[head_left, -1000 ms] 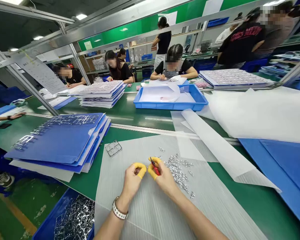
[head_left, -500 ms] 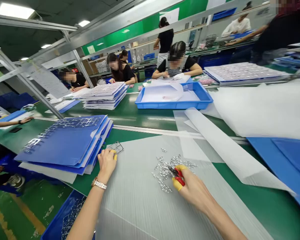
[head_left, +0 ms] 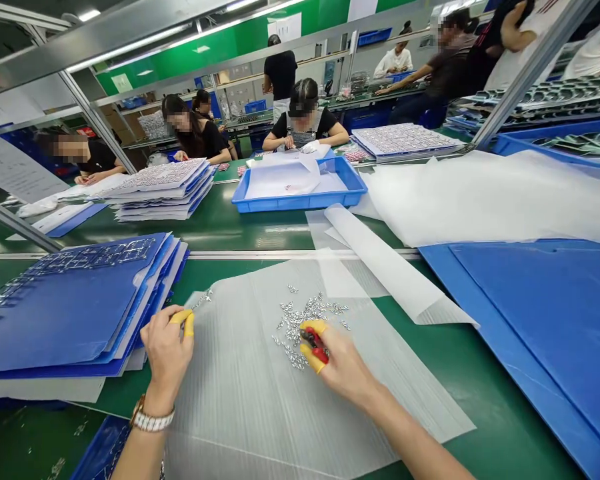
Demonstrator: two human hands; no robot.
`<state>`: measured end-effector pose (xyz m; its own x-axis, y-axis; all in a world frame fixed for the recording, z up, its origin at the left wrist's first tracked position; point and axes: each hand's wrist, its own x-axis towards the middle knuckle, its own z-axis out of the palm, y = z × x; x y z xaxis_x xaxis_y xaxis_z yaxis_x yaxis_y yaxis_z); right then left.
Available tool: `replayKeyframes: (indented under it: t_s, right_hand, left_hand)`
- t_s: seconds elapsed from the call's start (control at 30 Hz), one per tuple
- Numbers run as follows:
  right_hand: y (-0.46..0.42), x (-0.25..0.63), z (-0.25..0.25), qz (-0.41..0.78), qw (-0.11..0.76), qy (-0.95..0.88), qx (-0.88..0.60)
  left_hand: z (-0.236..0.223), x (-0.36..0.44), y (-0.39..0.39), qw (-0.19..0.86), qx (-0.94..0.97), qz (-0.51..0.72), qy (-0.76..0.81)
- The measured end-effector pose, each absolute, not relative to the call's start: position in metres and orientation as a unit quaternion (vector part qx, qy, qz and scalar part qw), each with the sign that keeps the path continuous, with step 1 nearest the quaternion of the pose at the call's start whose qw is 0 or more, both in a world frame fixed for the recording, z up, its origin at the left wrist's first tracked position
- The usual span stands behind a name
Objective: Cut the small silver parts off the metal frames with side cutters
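Observation:
My left hand (head_left: 167, 357), with yellow finger covers, is closed on a small thin metal frame (head_left: 203, 300), now seen nearly edge-on over the left edge of a translucent foam sheet (head_left: 240, 393). Red-handled nippers (head_left: 320, 351) are gripped in my right hand (head_left: 343, 363), which also wears yellow finger covers. The tips of the nippers are hidden by my fingers and the parts behind. Just beyond them, small shiny metal pieces (head_left: 307, 312) lie in a loose pile on the sheet.
A stack of blue folders (head_left: 65, 313) bearing metal frames stands at left. Behind are a blue tray (head_left: 300, 200), a paper stack (head_left: 163, 190) and a rolled foam sheet (head_left: 395, 267). Blue boards (head_left: 545, 320) lie at right. Several people work across the bench.
The view has swung to the right, so the bench items sit further left. My left hand has tilted the metal frame from flat to nearly edge-on. The right hand still holds the nippers by the pile.

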<state>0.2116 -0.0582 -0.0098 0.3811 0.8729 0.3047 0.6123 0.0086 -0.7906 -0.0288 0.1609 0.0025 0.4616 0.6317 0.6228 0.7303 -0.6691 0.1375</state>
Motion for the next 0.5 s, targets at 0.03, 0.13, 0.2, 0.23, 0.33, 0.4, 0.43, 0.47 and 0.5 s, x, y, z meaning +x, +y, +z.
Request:
replayKeyframes:
  t_s: [0.03, 0.13, 0.2, 0.23, 0.33, 0.4, 0.43, 0.47, 0.5]
  right_hand:
    - [-0.054, 0.203, -0.008, 0.123, 0.477, -0.547, -0.676]
    - [-0.040, 0.179, -0.003, 0.096, 0.517, -0.575, -0.626]
    - [-0.033, 0.167, -0.005, 0.106, 0.523, -0.587, -0.609]
    - [-0.031, 0.162, -0.007, 0.121, 0.520, -0.585, -0.610]
    - [-0.028, 0.157, -0.014, 0.202, 0.516, -0.544, -0.630]
    - [-0.026, 0.158, -0.017, 0.277, 0.539, -0.497, -0.621]
    - [-0.025, 0.159, -0.017, 0.314, 0.555, -0.473, -0.608]
    - [-0.023, 0.160, -0.017, 0.347, 0.570, -0.452, -0.592]
    - [-0.020, 0.161, -0.017, 0.372, 0.583, -0.433, -0.578]
  left_hand:
    - [0.010, -0.028, 0.145, 0.037, -0.858, -0.347, -0.377]
    - [0.026, -0.023, 0.099, -0.170, -0.879, -0.305, -0.326]
    - [0.028, -0.019, 0.078, -0.332, -0.848, -0.275, -0.309]
    - [0.026, -0.017, 0.071, -0.393, -0.821, -0.277, -0.309]
    - [0.017, -0.012, 0.065, -0.496, -0.737, -0.323, -0.325]
    - [0.012, -0.007, 0.064, -0.551, -0.690, -0.347, -0.317]
    - [0.010, -0.004, 0.064, -0.582, -0.660, -0.361, -0.309]
    - [0.009, -0.001, 0.063, -0.616, -0.621, -0.378, -0.304]
    - [0.009, 0.003, 0.062, -0.654, -0.573, -0.390, -0.302]
